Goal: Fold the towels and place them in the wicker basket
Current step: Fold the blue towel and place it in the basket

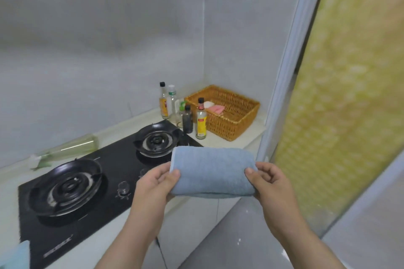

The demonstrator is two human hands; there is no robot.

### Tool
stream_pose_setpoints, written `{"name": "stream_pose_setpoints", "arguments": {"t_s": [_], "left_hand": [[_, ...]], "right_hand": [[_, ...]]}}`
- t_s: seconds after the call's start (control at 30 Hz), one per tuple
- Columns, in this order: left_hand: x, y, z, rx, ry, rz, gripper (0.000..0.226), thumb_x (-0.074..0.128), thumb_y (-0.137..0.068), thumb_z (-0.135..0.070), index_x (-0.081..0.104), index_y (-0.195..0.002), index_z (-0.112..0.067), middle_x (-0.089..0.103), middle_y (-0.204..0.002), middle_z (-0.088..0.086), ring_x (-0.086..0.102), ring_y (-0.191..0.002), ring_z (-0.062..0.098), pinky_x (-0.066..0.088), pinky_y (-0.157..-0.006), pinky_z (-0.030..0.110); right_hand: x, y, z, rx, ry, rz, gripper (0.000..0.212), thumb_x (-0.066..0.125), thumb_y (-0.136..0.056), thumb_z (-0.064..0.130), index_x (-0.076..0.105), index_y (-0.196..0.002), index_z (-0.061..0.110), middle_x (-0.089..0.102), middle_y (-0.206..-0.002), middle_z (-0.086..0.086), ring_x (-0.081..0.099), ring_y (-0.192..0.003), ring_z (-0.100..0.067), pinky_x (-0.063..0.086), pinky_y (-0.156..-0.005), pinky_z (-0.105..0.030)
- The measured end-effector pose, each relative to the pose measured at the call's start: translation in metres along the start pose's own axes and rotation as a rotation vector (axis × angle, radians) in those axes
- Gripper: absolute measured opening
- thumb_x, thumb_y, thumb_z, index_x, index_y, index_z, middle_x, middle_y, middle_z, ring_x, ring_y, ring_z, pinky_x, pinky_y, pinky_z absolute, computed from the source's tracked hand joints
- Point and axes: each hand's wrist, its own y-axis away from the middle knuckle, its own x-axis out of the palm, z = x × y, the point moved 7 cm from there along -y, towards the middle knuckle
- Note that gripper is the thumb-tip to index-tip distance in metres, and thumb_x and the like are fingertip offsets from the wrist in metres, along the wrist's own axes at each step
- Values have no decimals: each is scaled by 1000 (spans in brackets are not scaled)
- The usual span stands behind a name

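A folded blue towel (212, 170) hangs in the air above the counter's front edge, held at both ends. My left hand (156, 183) grips its left end with the thumb on top. My right hand (267, 178) pinches its right end. The wicker basket (235, 125) stands at the back right corner of the counter, beyond the towel. Inside it lie a pink folded cloth (216, 109) and a white one (207, 103). Another light blue cloth (18, 255) shows at the bottom left edge.
A black two-burner gas hob (98, 183) fills the counter to the left. Several bottles (201, 120) stand just left of the basket. A clear bottle (70, 148) lies along the wall. A door frame (286, 85) and yellow patterned panel (349, 98) rise on the right.
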Motion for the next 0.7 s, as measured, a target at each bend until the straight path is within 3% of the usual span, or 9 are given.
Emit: {"name": "stream_pose_setpoints", "arguments": {"t_s": [0.2,0.43,0.57,0.7], "left_hand": [[87,-47,-3,-12,-17,70,20,54,-95,-5,72,-103,-9,76,-95,9,71,-86,21,55,-76,35],[151,-129,21,-59,-1,65,19,55,-94,-3,70,-105,-7,76,-95,12,71,-89,27,55,-83,41],[176,-195,37,-69,29,8,18,57,-94,-2,69,-106,-7,76,-89,10,72,-80,20,55,-76,34],[202,-264,44,-81,54,-45,19,56,-93,0,69,-102,-11,76,-85,9,72,-70,15,56,-58,22]], "right_hand": [[-61,-59,30,-23,-2,-79,19,75,-84,13,65,-101,12,76,-91,-8,71,-83,-17,55,-83,-38],[-92,-161,36,-27,46,-97,21,75,-83,14,66,-102,9,76,-90,-5,72,-90,-23,57,-84,-40],[-89,-243,35,-37,115,-80,16,74,-84,13,67,-99,11,75,-86,-4,71,-86,-21,56,-81,-40],[-81,-327,33,-25,169,-69,17,74,-84,12,67,-100,12,74,-91,-6,70,-89,-23,57,-84,-42]]}}
